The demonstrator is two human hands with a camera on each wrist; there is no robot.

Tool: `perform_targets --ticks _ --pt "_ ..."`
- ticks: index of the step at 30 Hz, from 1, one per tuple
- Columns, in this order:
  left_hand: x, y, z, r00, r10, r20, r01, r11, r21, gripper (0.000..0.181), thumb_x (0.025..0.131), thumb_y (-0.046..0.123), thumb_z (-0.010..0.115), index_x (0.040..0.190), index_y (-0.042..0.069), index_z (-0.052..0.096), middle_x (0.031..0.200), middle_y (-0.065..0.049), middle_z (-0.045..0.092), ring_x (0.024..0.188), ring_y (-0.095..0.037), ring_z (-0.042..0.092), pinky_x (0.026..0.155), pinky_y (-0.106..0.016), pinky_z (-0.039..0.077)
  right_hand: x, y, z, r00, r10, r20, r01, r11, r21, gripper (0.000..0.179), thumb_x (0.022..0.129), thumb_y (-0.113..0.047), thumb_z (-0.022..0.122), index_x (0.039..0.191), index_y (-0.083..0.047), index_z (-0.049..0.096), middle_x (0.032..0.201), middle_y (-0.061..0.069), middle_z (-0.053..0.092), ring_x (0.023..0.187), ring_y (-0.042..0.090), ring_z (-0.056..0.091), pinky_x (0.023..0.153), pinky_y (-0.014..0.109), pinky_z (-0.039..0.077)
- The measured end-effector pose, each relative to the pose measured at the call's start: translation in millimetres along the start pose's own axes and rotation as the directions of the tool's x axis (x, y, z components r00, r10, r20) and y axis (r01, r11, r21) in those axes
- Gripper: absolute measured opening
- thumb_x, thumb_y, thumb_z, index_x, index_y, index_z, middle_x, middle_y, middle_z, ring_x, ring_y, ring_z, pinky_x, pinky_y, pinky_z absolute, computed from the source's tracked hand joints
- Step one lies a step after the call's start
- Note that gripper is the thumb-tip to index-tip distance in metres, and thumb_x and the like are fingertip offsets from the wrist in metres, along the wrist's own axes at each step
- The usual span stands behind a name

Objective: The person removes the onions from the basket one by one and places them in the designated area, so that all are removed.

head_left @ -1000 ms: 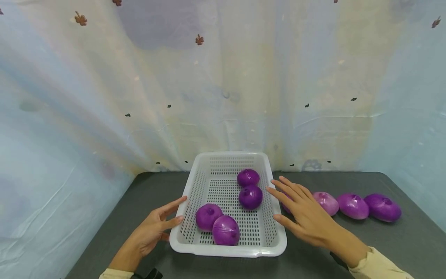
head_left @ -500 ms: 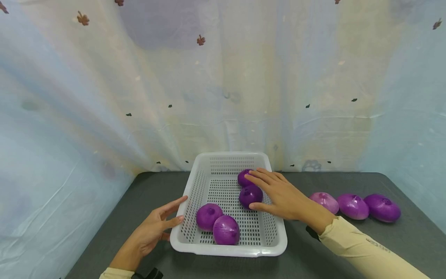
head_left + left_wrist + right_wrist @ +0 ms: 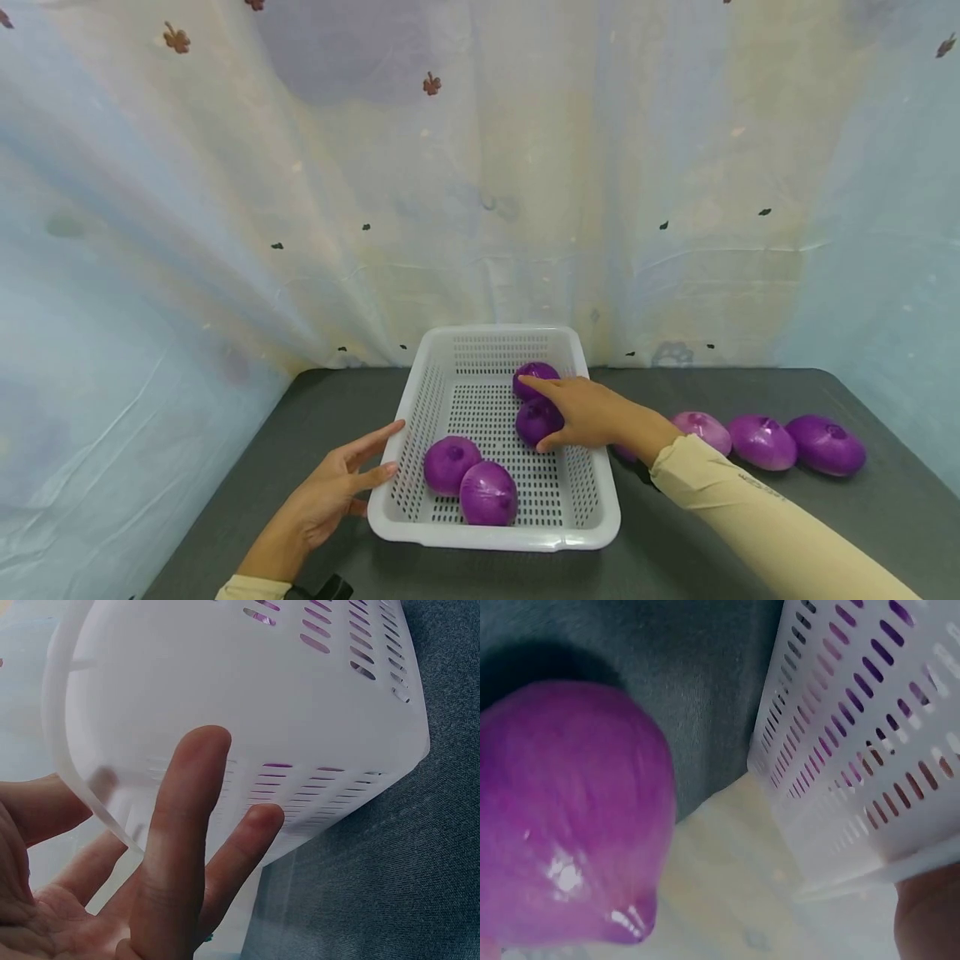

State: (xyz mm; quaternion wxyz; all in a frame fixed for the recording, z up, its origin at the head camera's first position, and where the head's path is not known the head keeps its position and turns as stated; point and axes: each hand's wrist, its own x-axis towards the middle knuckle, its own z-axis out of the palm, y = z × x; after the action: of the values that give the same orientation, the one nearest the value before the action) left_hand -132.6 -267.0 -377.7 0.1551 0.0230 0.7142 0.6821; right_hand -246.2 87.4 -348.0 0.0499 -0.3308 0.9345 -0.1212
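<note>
In the head view a white plastic basket (image 3: 491, 537) with slotted walls holds several purple onions. My right hand (image 3: 588, 412) reaches over its right side and grips the dark purple onion (image 3: 534, 423), thumb on the near side. Just behind lies another purple onion (image 3: 531, 371), partly covered by the index finger. Two more, a purple onion (image 3: 450, 464) and a glossy purple onion (image 3: 488, 493), rest near the front left. My left hand (image 3: 326, 496) touches the left rim with relaxed fingers; in the left wrist view two outstretched fingers (image 3: 180, 802) show beside the outer wall.
Right of the basket, on the dark grey table (image 3: 750, 517), a pale purple onion (image 3: 703, 429), a purple onion (image 3: 762, 443) and a darker onion (image 3: 827, 446) lie in a row. One more onion (image 3: 624, 454) is mostly hidden by the right arm. A patterned curtain (image 3: 480, 183) hangs behind.
My right hand has moved left from outside the basket's right rim, over it and down onto the dark purple onion, its fingers closing in. The left hand has stayed at the left rim.
</note>
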Motion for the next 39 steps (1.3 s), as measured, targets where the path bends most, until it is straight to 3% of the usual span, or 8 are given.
perform_targets --ticks 4,8,13,24,28,33,39 --pt "0.4 0.5 0.2 1.000 0.000 0.014 0.000 1.000 0.001 0.072 0.098 0.026 0.064 0.159 0.023 0.026 0.165 -0.020 0.017 0.112 -0.026 0.066 0.079 -0.051 0.059 5.0 0.1 3.8 0.999 0.017 0.041 -0.016 1.000 -0.013 0.097 0.072 -0.041 0.088 0.154 -0.025 0.039 0.145 0.004 0.058 0.129 0.025 0.055 0.113 0.051 0.038" --pt "0.9 -0.8 -1.3 1.000 -0.013 0.010 0.013 1.000 0.003 0.071 0.098 0.026 0.064 0.159 0.024 0.027 0.165 -0.019 0.017 0.111 -0.026 0.066 0.079 -0.051 0.059 9.9 -1.7 7.3 0.998 -0.013 0.055 0.019 0.994 -0.103 0.091 0.070 -0.044 0.088 0.150 -0.026 0.046 0.145 0.000 0.058 0.133 0.018 0.054 0.116 0.053 0.028" --pt "0.4 -3.0 -2.1 1.000 -0.024 -0.011 0.024 1.000 0.000 0.070 0.097 0.026 0.066 0.158 0.026 0.031 0.166 -0.016 0.018 0.109 -0.028 0.067 0.079 -0.051 0.059 14.6 -4.8 10.1 0.997 -0.024 0.068 0.037 0.980 -0.197 0.089 0.065 -0.049 0.090 0.144 -0.032 0.053 0.142 -0.003 0.061 0.131 0.015 0.055 0.112 0.052 0.029" --pt "-1.1 -2.2 -0.1 1.000 -0.013 -0.005 0.013 1.000 -0.008 0.069 0.099 0.028 0.064 0.158 0.025 0.028 0.165 -0.019 0.017 0.110 -0.026 0.067 0.079 -0.050 0.059 10.7 -12.3 10.4 0.993 -0.049 0.109 0.078 0.958 -0.276 0.087 0.062 -0.046 0.092 0.140 -0.027 0.058 0.136 -0.003 0.065 0.122 0.015 0.060 0.109 0.049 0.034" --pt "-2.0 -3.7 2.6 1.000 -0.009 -0.013 0.009 1.000 0.008 0.066 0.100 0.030 0.061 0.158 0.025 0.029 0.165 -0.019 0.019 0.112 -0.025 0.065 0.080 -0.050 0.059 6.9 -13.2 10.4 0.992 -0.037 0.118 0.069 0.958 -0.279 0.086 0.063 -0.048 0.091 0.140 -0.028 0.058 0.134 -0.003 0.066 0.120 0.017 0.061 0.111 0.048 0.035" --pt "-6.5 -9.5 4.7 0.997 -0.051 -0.052 0.051 0.999 0.009 0.065 0.100 0.038 0.059 0.157 0.032 0.029 0.165 -0.014 0.022 0.112 -0.025 0.064 0.078 -0.049 0.059 8.2 -14.1 9.3 0.993 -0.058 0.098 0.081 0.965 -0.248 0.084 0.064 -0.055 0.088 0.138 -0.028 0.060 0.132 -0.001 0.066 0.121 0.023 0.061 0.114 0.051 0.033" --pt "-7.3 -10.8 7.5 0.997 -0.072 -0.027 0.070 0.997 -0.044 0.066 0.101 0.042 0.056 0.158 0.037 0.024 0.166 -0.015 0.020 0.112 -0.026 0.064 0.076 -0.051 0.059 8.2 -10.1 7.7 0.997 -0.054 0.056 0.062 0.987 -0.151 0.083 0.067 -0.056 0.086 0.140 -0.025 0.058 0.138 0.002 0.061 0.126 0.026 0.057 0.113 0.052 0.035"
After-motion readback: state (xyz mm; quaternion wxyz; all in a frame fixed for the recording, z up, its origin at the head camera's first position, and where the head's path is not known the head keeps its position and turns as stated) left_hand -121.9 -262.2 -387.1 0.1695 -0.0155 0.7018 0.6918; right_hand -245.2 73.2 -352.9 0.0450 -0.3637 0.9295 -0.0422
